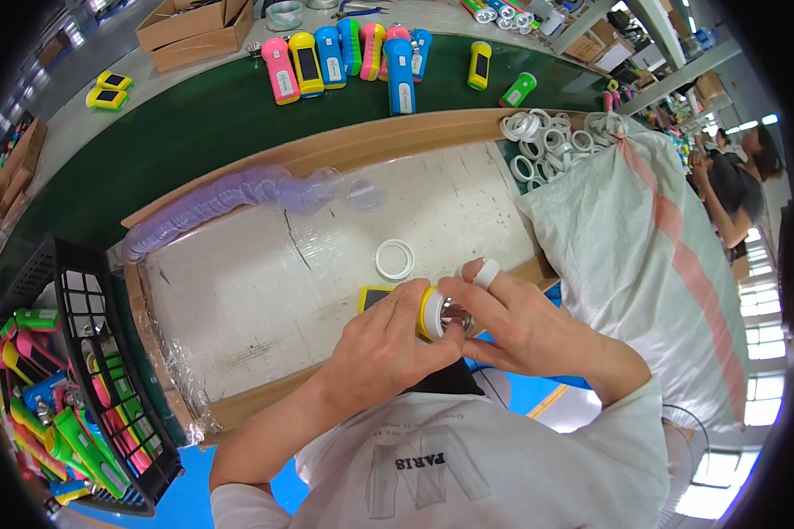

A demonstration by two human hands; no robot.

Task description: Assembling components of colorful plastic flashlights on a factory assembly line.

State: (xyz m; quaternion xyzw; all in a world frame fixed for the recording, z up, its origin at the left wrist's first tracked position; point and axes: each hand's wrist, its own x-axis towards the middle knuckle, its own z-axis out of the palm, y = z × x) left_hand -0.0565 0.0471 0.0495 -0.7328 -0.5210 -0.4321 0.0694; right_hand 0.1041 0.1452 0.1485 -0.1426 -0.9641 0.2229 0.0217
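My left hand (pixel 381 342) is closed around a yellow flashlight (pixel 372 298) with a dark panel on its side, held low over the near part of the work board. A white collar and a shiny reflector show at the flashlight's right end. My right hand (pixel 525 319) is closed at that end, its fingertips against the rim and partly covering it. A white ring (pixel 486 274) sits around one of its raised fingers. Just beyond the hands, a loose white ring (pixel 379 260) lies flat on the board. A row of clear plastic discs (pixel 238 191) lies farther left.
Cardboard strips edge the white board (pixel 229 300). Colourful flashlights (pixel 401 79) stand along the green belt behind it. Heaped white rings (pixel 547 141) spill beside a large white sack (pixel 626 238) at right. A black crate (pixel 75 273) of flashlights stands left. A co-worker (pixel 732 189) is far right.
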